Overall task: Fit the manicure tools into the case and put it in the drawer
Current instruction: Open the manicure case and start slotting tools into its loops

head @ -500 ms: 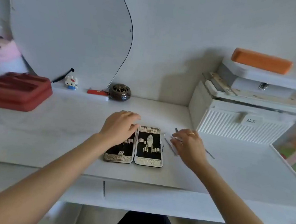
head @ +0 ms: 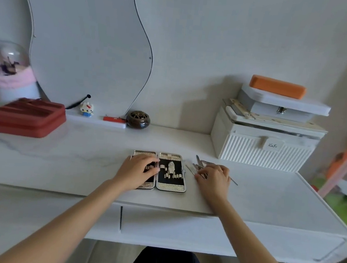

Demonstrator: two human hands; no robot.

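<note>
The manicure case (head: 170, 187) lies open flat on the white desk, black lining up, with a clipper in its right half. My left hand (head: 139, 169) rests flat on the case's left half, fingers spread over the loops. Several thin metal manicure tools (head: 199, 163) lie in a loose pile just right of the case. My right hand (head: 213, 179) lies on that pile, fingertips curled down onto the tools; whether it pinches one I cannot tell. The shut drawer (head: 222, 232) is in the desk front below.
A white ribbed box (head: 262, 149) with a grey box and an orange case stacked on it stands at the back right. A red zip case (head: 27, 117) sits at the left, a small dark pot (head: 138, 119) and a figurine by the mirror (head: 88, 36).
The camera has tilted and shifted. My left hand has slid down onto the case's left half. My right hand stays on the tool pile.
</note>
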